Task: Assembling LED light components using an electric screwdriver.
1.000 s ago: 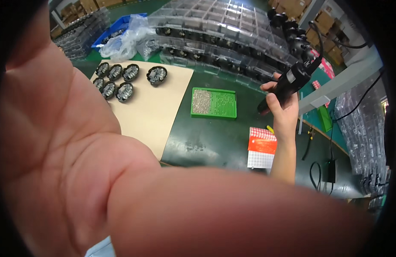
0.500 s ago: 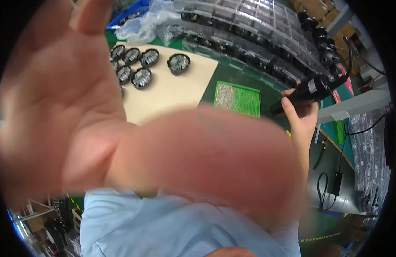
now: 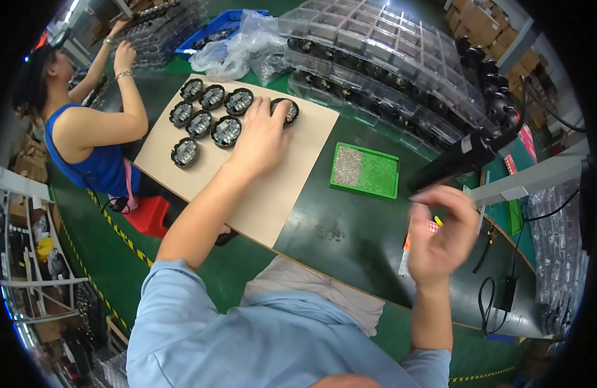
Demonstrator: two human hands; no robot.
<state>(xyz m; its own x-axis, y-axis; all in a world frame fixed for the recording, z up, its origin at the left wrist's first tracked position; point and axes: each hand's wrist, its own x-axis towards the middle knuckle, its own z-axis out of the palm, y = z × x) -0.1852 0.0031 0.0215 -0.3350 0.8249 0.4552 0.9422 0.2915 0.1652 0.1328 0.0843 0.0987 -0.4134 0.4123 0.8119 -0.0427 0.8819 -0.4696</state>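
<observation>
On the beige sheet (image 3: 298, 165), my left hand (image 3: 263, 139) reaches to a round black housing (image 3: 290, 112) with a shiny inside, its fingers closed at the housing's left edge and partly hiding it. More such housings, like this one (image 3: 226, 132), lie in loose rows to its left. My right hand (image 3: 444, 236) is empty, its fingers curved and apart from the thumb, slightly blurred. Just beyond it a black corded electric screwdriver (image 3: 458, 158) is tilted, tip toward the bench. Between my hands sits a green tray (image 3: 382, 189) of small screws, its left part filled.
Stacked clear compartment trays (image 3: 376, 58) with black parts stand along the back. Plastic bags (image 3: 234, 55) and a blue bin (image 3: 211, 29) are at back left. A co-worker (image 3: 85, 129) stands at left by a red stool (image 3: 148, 216). A grey post (image 3: 537, 174) rises at right.
The left hand, large and blurred close to the camera before, is now down at the rightmost housing. My right hand has let go of the screwdriver and moved nearer to me.
</observation>
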